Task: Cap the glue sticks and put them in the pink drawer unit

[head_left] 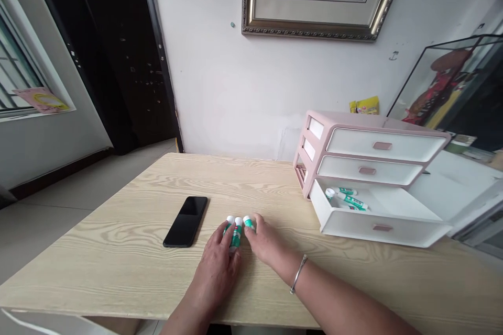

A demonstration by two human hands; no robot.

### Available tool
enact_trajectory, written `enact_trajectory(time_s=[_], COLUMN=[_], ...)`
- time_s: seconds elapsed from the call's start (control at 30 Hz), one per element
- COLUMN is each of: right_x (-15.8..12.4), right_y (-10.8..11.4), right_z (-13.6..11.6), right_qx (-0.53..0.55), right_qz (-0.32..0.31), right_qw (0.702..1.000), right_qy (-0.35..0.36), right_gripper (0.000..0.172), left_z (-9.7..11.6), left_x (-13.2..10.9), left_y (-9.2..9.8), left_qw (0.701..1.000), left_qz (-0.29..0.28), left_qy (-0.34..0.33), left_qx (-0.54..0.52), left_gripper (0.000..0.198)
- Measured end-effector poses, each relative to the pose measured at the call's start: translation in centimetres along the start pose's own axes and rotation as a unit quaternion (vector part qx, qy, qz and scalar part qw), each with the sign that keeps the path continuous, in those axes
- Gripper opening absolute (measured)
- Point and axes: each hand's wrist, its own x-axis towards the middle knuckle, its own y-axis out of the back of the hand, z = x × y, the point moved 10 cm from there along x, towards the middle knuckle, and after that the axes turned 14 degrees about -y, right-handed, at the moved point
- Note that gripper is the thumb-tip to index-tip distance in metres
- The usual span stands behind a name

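Two green glue sticks (236, 235) with white caps lie side by side on the wooden table under my left hand (218, 261), whose fingers close around them. A third glue stick (248, 221) is pinched between the thumb and fingers of my right hand (265, 241), just to the right of the other two. The lower parts of the sticks are partly covered by my fingers. More glue sticks (353, 200) lie loose in the open bottom drawer (349, 222) to the right.
A black phone (186, 221) lies left of my hands. The pink and white drawer unit (314, 141) stands at the table's right rear, its bottom drawer pulled out over the wooden table (118, 261). Behind are a wall, a framed picture (314, 29) and a glass case (440, 84).
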Motion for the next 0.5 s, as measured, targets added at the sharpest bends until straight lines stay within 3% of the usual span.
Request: enact_trajectory(time_s=[0.13, 0.3, 0.4, 0.5], right_x=[-2.0, -2.4, -1.6, -0.4], right_y=[-1.1, -1.3, 1.1, 6.7], right_z=[-1.8, -1.8, -0.7, 0.9], right_qx=[-0.055, -0.034, -0.003, 0.013], right_qz=[-0.039, -0.021, 0.025, 0.098], right_qw=[0.996, 0.990, 0.986, 0.979], right_qy=[0.060, 0.133, 0.163, 0.177], right_gripper=[0.038, 0.039, 0.038, 0.035], left_z=[0.3, 1.1, 1.3, 0.8], left_x=[0.2, 0.2, 0.0, -0.2], left_y=[0.3, 1.1, 1.2, 0.7], left_qw=[1.000, 0.996, 0.990, 0.986], left_qz=[-0.022, -0.016, 0.010, 0.020], left_qy=[-0.008, -0.057, -0.099, -0.118], left_qx=[0.011, 0.059, 0.097, 0.119], left_gripper=[0.050, 0.046, 0.041, 0.040])
